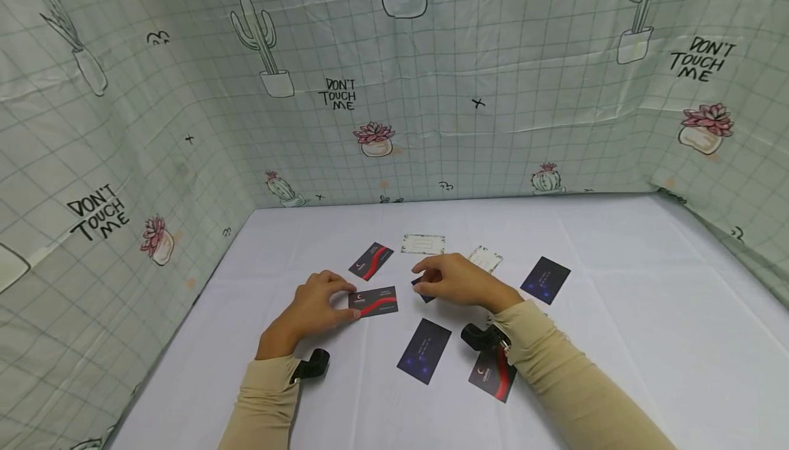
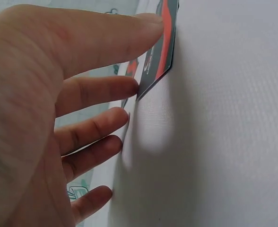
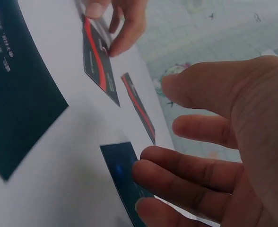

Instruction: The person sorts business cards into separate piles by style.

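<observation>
My left hand (image 1: pixel 316 307) holds a black business card with a red wave (image 1: pixel 374 301) at its left end. Thumb and index finger are at opposite corners of it, while the other fingers spread beside it in the left wrist view. My right hand (image 1: pixel 459 280) hovers above a dark blue card (image 3: pixel 125 175), which is partly hidden under it. Its fingers are loosely bent around nothing, with the thumb apart from them. Another black card with a red wave (image 1: pixel 371 261) lies just beyond the held one.
Two white patterned cards (image 1: pixel 422 244) lie at the back, one partly behind my right hand. Dark blue cards lie at the right (image 1: pixel 545 279) and front (image 1: pixel 424 351). Below my right wrist is a further black-and-red card (image 1: pixel 493 375). Printed cloth (image 1: pixel 431 128) walls the white table.
</observation>
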A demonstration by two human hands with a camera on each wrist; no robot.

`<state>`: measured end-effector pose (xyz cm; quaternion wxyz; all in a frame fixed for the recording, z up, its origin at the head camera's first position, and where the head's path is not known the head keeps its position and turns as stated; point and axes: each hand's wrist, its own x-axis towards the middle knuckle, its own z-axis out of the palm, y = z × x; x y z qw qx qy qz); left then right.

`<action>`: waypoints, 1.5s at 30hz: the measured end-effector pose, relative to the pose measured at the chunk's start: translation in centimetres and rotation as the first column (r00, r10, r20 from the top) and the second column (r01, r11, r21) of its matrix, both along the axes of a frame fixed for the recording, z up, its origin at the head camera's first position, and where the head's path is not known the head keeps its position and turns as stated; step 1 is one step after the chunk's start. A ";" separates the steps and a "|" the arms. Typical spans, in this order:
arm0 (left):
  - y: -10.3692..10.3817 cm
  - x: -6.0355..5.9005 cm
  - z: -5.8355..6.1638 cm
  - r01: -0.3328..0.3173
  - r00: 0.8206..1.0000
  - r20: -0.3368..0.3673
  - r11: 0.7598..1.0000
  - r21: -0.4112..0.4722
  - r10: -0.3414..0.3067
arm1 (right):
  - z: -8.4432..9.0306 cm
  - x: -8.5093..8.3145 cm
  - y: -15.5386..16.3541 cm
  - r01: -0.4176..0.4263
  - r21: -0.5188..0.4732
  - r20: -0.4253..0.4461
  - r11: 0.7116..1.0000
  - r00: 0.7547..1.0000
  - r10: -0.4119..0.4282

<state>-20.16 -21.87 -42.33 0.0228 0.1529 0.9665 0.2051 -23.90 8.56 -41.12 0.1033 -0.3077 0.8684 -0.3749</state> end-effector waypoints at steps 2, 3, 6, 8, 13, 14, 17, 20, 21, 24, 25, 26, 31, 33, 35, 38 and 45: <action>0.1 0.0 0.0 -0.004 1.000 0.007 1.000 -0.001 0.004 | 0.0 0.1 -0.5 -0.019 0.011 -0.008 1.000 1.000 0.019; 0.1 0.1 0.0 -0.008 1.000 0.013 1.000 0.000 0.008 | 0.0 0.1 -0.8 -0.025 0.017 -0.015 1.000 1.000 0.025; 0.2 0.1 0.0 -0.024 0.999 0.025 1.000 -0.005 0.024 | -0.3 0.1 -1.6 -0.034 0.036 -0.040 0.999 0.999 0.035; 0.1 0.1 0.0 -0.029 0.999 0.028 1.000 -0.013 0.029 | -0.5 0.1 -2.2 -0.024 0.056 -0.051 0.998 0.998 0.027; 0.0 0.1 0.1 -0.011 1.000 0.025 1.000 -0.028 0.012 | -0.7 0.4 -3.1 -0.019 0.099 -0.059 0.995 0.998 0.025; 0.0 0.1 0.1 -0.007 1.000 0.025 1.000 -0.030 0.008 | -0.7 0.5 -3.2 -0.018 0.108 -0.059 0.994 0.998 0.024; 0.0 0.0 0.2 -0.001 1.000 0.028 0.999 -0.033 0.002 | -0.6 0.8 -3.6 -0.008 0.145 -0.051 0.989 0.999 0.016; 0.1 0.0 0.1 0.005 1.000 0.030 0.999 -0.033 -0.004 | -0.8 0.8 -3.8 0.014 0.186 -0.050 0.983 0.999 -0.005; 0.1 0.0 0.1 0.004 1.000 0.030 0.999 -0.034 -0.003 | -0.9 0.8 -3.9 0.020 0.200 -0.052 0.980 0.999 -0.010; 0.1 0.0 0.0 -0.003 0.999 0.032 0.999 -0.040 0.004 | -1.1 0.7 -4.2 0.039 0.232 -0.064 0.972 0.998 -0.025; 0.1 0.0 0.0 -0.005 0.999 0.032 0.999 -0.042 0.006 | -1.2 0.6 -4.3 0.045 0.242 -0.068 0.969 0.997 -0.029; 0.0 0.0 0.0 -0.007 0.999 0.032 0.999 -0.043 0.008 | -1.2 0.6 -4.4 0.051 0.250 -0.072 0.967 0.997 -0.034; 0.0 -0.1 0.1 0.001 1.000 0.028 0.999 -0.041 0.000 | -1.3 0.7 -4.7 0.061 0.267 -0.102 0.962 0.994 -0.035; -0.1 0.0 0.1 0.002 1.000 0.028 0.999 -0.036 -0.001 | -1.2 0.8 -4.8 0.059 0.267 -0.114 0.962 0.993 -0.029; -0.1 0.0 0.1 0.000 1.000 0.030 0.999 -0.032 0.001 | -1.1 0.9 -4.9 0.060 0.269 -0.122 0.961 0.992 -0.027; -0.1 0.0 0.1 -0.003 0.999 0.033 1.000 -0.028 0.004 | -1.1 0.9 -4.9 0.067 0.268 -0.120 0.961 0.992 -0.035; 0.1 0.0 0.1 0.005 1.000 0.031 0.999 -0.032 -0.004 | -1.2 0.9 -4.6 0.067 0.269 -0.125 0.961 0.992 -0.034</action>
